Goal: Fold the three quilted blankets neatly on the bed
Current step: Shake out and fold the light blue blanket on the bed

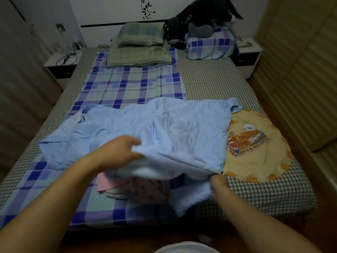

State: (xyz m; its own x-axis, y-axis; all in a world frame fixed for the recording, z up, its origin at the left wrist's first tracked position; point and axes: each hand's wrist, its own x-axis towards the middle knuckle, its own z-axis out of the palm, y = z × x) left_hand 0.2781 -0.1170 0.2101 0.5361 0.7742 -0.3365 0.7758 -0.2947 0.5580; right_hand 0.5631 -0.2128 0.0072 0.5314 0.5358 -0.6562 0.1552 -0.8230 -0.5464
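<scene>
The left hand [118, 152] grips the near edge of the light blue blanket [155, 128], which is spread across the bed [209, 81] over a pink blanket [138, 189]. The right hand [219, 185] pinches its right corner, beside a yellow cartoon blanket [255, 143].

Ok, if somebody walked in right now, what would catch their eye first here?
Most likely the crumpled light-blue blanket spread across the middle of the bed, with both hands gripping its near edge: left hand, right hand. Then the yellow cartoon blanket beside it on the right, and the big dark plush toy on the plaid pillow at the headboard.
</scene>
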